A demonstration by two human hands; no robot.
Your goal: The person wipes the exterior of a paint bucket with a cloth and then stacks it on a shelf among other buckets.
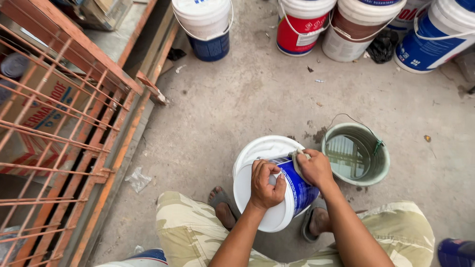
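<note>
I'm looking down at a rough work yard or storage area: bare stained concrete floor (237, 99), lidded paint buckets (302, 24) lined along its far edge, and a rust-orange metal grille (59, 123) at left.

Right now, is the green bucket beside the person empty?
No: the green bucket holds water that mirrors the surroundings, standing on the concrete just beyond the right hand.

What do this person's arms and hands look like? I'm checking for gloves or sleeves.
Both forearms are bare, with no sleeves in view. The left hand and right hand wear no gloves; no rings, watch or bands show. Camouflage-patterned shorts and sandals are worn.
</note>
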